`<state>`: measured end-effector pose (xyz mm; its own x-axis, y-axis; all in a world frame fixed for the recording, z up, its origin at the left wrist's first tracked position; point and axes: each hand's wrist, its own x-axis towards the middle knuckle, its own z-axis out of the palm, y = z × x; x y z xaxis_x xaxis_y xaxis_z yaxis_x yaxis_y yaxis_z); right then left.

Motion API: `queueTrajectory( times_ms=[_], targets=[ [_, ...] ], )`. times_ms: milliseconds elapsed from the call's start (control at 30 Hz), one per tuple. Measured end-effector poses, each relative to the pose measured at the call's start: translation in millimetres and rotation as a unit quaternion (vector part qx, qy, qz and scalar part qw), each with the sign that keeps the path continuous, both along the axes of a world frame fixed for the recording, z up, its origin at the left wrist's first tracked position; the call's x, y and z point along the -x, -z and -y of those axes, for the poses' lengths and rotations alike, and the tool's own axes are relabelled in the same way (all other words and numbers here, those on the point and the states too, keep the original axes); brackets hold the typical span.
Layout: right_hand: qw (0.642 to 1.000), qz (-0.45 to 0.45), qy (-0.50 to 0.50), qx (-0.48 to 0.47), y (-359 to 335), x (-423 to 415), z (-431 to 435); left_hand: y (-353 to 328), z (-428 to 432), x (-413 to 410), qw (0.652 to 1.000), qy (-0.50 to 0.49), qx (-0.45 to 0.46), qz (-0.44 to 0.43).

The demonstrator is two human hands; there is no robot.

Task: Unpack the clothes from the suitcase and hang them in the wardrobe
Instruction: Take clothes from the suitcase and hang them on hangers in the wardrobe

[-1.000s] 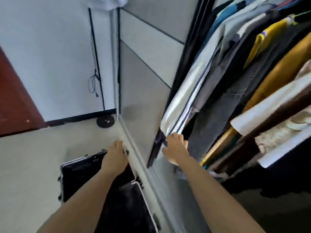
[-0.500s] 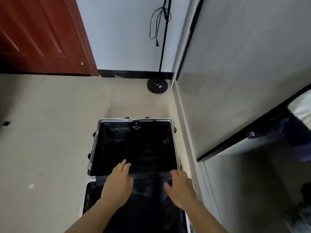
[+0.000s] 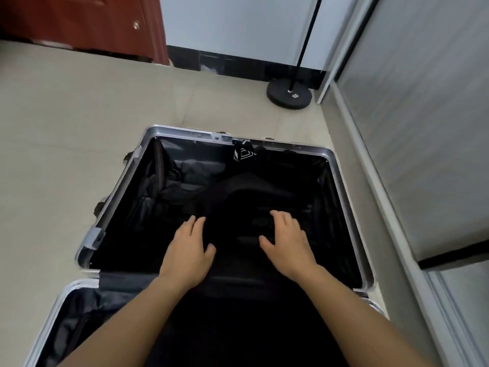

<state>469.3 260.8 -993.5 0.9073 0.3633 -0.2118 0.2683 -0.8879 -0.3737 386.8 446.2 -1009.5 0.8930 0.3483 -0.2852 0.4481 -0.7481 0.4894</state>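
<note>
Two hands hover palm-down over the open suitcase. On the left hand the fingers are straight and close together, thumb out to the side, nothing in its grasp. On the right hand the fingers are straight and slightly spread, thumb out toward the other hand, also holding nothing. Can't tell whether either set of fingertips touches the fabric below or sits just above it: black on black.

Clothes:
- A dark garment lies in the far half of the case, under and just ahead of both sets of fingertips, spanning the gap between them.
- More crumpled dark fabric sits ahead of the left fingertips and off to their left, near the case's left wall. Too dark to separate individual items.

A small black tag with a white mark hangs at the far rim, well ahead of the fingertips. The near half of the case lies behind the fingers, under the forearms, lining showing.

The wardrobe sliding door, a grey panel, stands right of the right-hand fingers, well apart. A round black stand base with a thin pole sits on the floor, far ahead of the right fingers. A red-brown door is far ahead and left of the left fingers.
</note>
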Motion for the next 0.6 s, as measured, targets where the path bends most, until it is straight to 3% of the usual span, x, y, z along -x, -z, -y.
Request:
queueTrajectory(
  times_ms=[167, 300, 367, 467, 533, 600],
  targets=[
    [0.988, 0.134, -0.048, 0.052, 29.9, -42.5, -53.9, 15.4, -4.0, -6.4, 0.998, -0.035, -0.011, -0.043],
    [0.96, 0.173, -0.087, 0.201, 40.3, -72.4, -76.7, 14.9, -3.4, -6.7, 0.999, -0.042, -0.012, -0.015],
    [0.959, 0.154, -0.101, 0.214, 49.5, -75.6, -81.0, 15.8, -4.9, -7.3, 0.999, -0.053, -0.009, -0.001],
    [0.999, -0.034, 0.016, -0.016, 53.0, -66.9, -80.2, 17.5, -3.3, -7.9, 0.998, -0.068, -0.001, 0.016],
    [0.97, -0.137, 0.105, -0.171, 43.0, -56.4, -76.3, 17.6, -3.6, -7.4, 0.997, -0.069, 0.0, 0.018],
    [0.906, -0.282, 0.169, -0.266, 32.0, -45.6, -64.6, 17.4, -4.1, -7.1, 0.998, -0.061, 0.005, 0.007]
  ],
)
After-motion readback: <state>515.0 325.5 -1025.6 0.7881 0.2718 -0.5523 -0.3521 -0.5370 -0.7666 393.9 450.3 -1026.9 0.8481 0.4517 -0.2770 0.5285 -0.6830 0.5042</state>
